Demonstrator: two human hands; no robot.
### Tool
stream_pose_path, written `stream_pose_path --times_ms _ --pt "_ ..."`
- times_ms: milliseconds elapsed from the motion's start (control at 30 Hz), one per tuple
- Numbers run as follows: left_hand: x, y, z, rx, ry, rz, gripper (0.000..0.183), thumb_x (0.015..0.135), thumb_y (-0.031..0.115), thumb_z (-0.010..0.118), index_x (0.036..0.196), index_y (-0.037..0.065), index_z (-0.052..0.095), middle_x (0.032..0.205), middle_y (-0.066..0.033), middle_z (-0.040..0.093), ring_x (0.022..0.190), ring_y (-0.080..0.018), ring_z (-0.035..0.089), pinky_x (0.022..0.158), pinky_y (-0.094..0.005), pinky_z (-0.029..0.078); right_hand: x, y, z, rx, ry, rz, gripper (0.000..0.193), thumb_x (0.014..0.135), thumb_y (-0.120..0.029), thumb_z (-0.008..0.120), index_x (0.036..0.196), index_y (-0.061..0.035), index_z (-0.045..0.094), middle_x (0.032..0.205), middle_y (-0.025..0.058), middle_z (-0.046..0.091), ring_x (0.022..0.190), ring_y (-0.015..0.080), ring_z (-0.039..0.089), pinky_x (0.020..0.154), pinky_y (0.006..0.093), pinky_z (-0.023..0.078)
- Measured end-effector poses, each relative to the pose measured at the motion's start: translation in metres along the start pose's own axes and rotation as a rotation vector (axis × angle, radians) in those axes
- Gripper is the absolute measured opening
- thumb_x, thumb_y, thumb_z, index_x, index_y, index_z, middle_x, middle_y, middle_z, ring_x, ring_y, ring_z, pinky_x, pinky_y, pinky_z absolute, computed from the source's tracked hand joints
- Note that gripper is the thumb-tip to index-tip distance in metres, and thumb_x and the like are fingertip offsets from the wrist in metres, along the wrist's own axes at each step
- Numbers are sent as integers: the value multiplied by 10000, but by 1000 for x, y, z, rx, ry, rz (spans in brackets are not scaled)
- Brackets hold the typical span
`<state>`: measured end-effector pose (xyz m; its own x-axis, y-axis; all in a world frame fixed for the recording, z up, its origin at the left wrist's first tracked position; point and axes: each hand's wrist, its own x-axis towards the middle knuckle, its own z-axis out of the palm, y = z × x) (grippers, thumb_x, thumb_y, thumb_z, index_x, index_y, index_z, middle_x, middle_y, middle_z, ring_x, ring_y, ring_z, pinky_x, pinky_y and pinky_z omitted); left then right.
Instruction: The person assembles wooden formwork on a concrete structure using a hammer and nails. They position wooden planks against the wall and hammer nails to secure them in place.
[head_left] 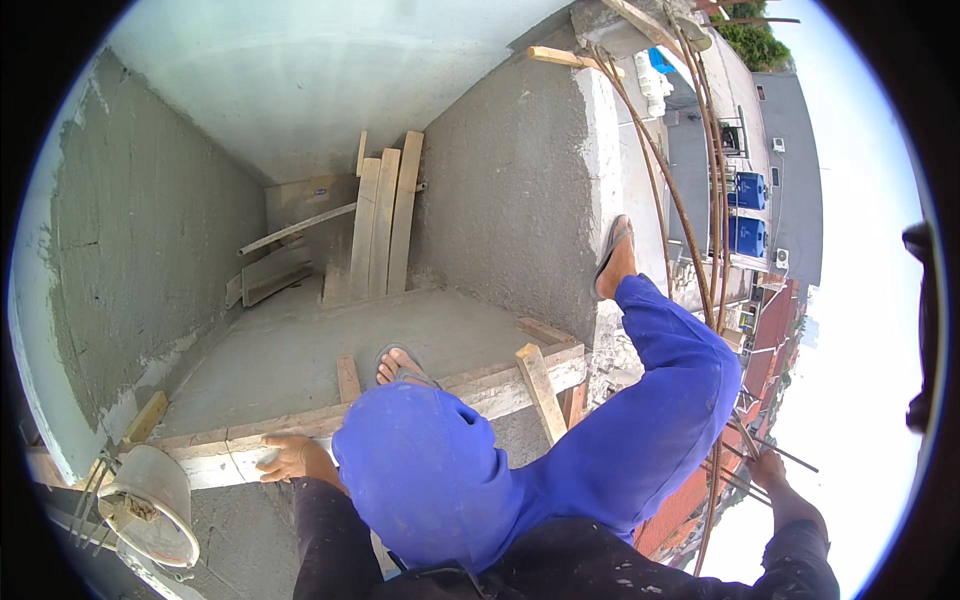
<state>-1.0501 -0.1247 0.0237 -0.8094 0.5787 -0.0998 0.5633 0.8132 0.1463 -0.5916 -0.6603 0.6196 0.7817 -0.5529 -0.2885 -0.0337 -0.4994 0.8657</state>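
Observation:
My left hand (292,460) grips the front edge of the concrete ledge (500,392), its fingers bent over the white face. Out to the right, my right hand (767,470) is closed around a thin brown steel bar (741,436), one of several rusty bars there; its fingers are partly hidden. One sandalled foot (400,364) rests on the ledge behind my raised blue-trousered knee. The other sandalled foot (614,257) is on the white top of the wall (601,140).
A whitish bucket (150,478) hangs tilted at the lower left beside thin rods. Several wooden planks (380,225) lean in the grey recess. A short timber (541,390) crosses the ledge edge. Long bent steel bars (690,235) rise on the right, before buildings and blue tanks (748,190) far below.

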Motion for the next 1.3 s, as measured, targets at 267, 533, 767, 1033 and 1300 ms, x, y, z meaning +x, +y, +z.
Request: stream_pose_path --times_ms 267,533,767,1033,1300 --pt "2 11 23 189 289 62 851 1027 651 312 1572 -1 345 1592 -233 386 1423 -482 441 1091 -617 435 43 24 -1 4 -213 -123 502 898 -521 716 939 -24 780 932 255 729 951 393 721 851 482 557" --pt "-63 167 -38 845 -397 594 713 1056 519 423 1514 -26 453 1435 -271 573 1371 -466 519 1114 -548 437 35 36 35 181 -324 -141 422 920 -391 700 977 26 732 959 292 722 940 434 730 836 510 581" --pt "-395 400 -171 194 -949 1693 570 1026 354 575 1433 -44 546 1382 -287 623 1309 -431 589 1114 -452 453 53 59 47 322 -417 -465 420 983 -242 579 1228 88 661 1024 310 716 816 423 726 699 515 595" --pt "-693 522 -400 -115 -1181 1955 620 1019 324 622 1482 -59 472 1455 -304 567 1348 -401 580 1109 -458 470 62 67 21 430 -398 -314 284 925 -229 638 1087 -12 726 1052 226 750 1076 390 719 934 502 561" --pt "-843 675 -504 -398 -1000 2087 805 973 346 698 1545 -82 327 1553 -303 447 1376 -406 542 1079 -451 501 70 63 6 531 -572 -198 245 922 -202 671 1044 3 729 1056 238 749 1048 422 726 916 487 581"
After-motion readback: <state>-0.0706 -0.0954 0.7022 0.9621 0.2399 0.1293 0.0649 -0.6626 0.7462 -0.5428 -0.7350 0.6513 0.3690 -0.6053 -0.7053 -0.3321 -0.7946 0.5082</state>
